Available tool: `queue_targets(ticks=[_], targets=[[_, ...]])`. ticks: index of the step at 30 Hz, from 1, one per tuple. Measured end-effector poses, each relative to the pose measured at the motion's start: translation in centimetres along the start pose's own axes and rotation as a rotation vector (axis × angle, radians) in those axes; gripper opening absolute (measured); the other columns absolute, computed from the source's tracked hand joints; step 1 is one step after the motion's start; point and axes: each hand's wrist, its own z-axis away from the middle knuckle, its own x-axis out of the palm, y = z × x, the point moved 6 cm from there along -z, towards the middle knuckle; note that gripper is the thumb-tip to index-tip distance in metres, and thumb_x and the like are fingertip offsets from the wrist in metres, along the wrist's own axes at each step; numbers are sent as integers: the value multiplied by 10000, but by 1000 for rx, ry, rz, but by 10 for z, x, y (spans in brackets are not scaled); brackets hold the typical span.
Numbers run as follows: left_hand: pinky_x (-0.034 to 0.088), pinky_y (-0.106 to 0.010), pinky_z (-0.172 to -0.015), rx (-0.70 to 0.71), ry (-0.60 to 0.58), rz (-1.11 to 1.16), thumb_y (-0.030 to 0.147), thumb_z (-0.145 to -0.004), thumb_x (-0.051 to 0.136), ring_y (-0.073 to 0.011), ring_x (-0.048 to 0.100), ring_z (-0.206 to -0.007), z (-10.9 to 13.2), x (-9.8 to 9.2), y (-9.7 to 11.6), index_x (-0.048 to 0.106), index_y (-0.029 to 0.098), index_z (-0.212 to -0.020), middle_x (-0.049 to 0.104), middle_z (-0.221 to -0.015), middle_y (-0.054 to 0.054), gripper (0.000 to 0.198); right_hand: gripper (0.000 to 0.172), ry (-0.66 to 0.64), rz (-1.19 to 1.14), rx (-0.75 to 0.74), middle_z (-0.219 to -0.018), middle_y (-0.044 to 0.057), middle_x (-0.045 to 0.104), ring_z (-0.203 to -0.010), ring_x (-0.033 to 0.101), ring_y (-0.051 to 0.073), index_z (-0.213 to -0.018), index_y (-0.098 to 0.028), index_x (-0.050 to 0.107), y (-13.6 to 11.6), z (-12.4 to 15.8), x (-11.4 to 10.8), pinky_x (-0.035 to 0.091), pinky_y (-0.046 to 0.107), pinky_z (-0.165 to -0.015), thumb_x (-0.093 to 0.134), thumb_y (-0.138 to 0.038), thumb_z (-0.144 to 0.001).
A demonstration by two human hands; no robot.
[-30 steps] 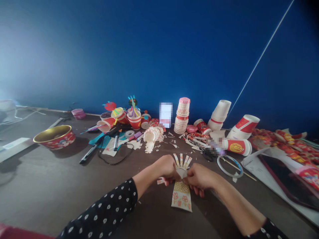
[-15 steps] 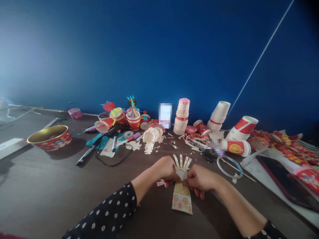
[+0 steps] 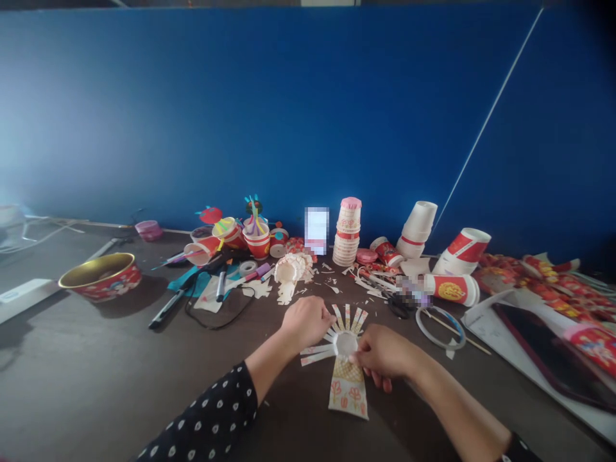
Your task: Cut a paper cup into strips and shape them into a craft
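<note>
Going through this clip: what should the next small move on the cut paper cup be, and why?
Probably the right hand should bend the next strip outward: the cut paper cup's strips already fan left and upward around its round base, while that hand covers the base's right side.

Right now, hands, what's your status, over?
Left hand at strips, right hand at base of slit paper cup. Cut paper pile beyond.

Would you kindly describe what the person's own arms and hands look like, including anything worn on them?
The left hand and right hand are bare, without gloves. A black sleeve with small white dots covers the left arm to mid-forearm; the right sleeve, also black, shows only at the bottom edge of the view.
</note>
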Motion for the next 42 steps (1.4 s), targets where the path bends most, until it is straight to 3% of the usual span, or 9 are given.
queue_targets(ticks=[5,10,14,18,23,27,33,39,42], targets=[[420,-321,-787,40,-81,-66,432,-617,656,-261,534,-930,6,10,4,659,179,-683,608,-877,-83,261,355,38,30,-73,-406,-21,537,-319,493,73,-496,-161,497,1,1,-1,360,152,-338,496,-392,-766],[399,-386,-820,17,-92,-35,345,-642,654,-289,473,-1002,6,20,6,669,203,-680,583,-951,-73,148,331,71,-42,-81,-454,-19,560,-362,523,83,-559,-171,508,-1,4,-7,365,159,-356,482,-417,-780],[408,-355,-795,46,-82,-20,310,-632,689,-274,491,-963,6,21,9,659,198,-714,596,-896,-63,142,351,324,-50,-86,-472,-11,572,-373,528,93,-591,-183,500,-4,11,-34,366,175,-392,431,-448,-811],[404,-335,-801,180,4,4,271,-697,640,-238,509,-913,7,14,17,649,190,-790,607,-874,-51,124,302,600,137,-88,-601,11,647,-552,603,134,-659,-204,555,-4,21,-62,382,202,-507,444,-440,-812],[380,-378,-863,182,149,8,296,-786,534,-256,471,-1005,9,7,14,606,190,-1032,568,-1034,-89,276,185,960,376,118,-809,17,672,-752,606,192,-810,-255,605,14,36,-97,352,250,-560,431,-316,-823],[366,-427,-888,165,42,-25,385,-753,560,-298,408,-1101,7,16,11,517,174,-1187,508,-1168,-119,485,214,955,479,175,-920,48,664,-847,596,205,-935,-239,612,27,31,-104,385,273,-634,429,-257,-825],[360,-430,-891,196,57,1,358,-780,539,-281,391,-1107,9,16,15,545,216,-1161,490,-1192,-97,407,282,880,639,178,-1032,93,637,-962,567,242,-1049,-202,584,31,23,-100,410,306,-714,491,-216,-784],[334,-444,-910,409,-17,65,366,-796,560,-274,359,-1132,15,19,31,653,296,-1001,510,-1181,-49,235,302,833,644,199,-981,93,657,-853,614,232,-1030,-212,589,28,23,-100,403,306,-647,446,-159,-769],[324,-422,-921,537,17,94,330,-837,514,-256,375,-1121,17,18,38,669,278,-972,536,-1156,-54,212,284,841,652,200,-961,100,662,-828,620,227,-994,-197,602,25,24,-100,399,301,-638,452,-152,-757]])
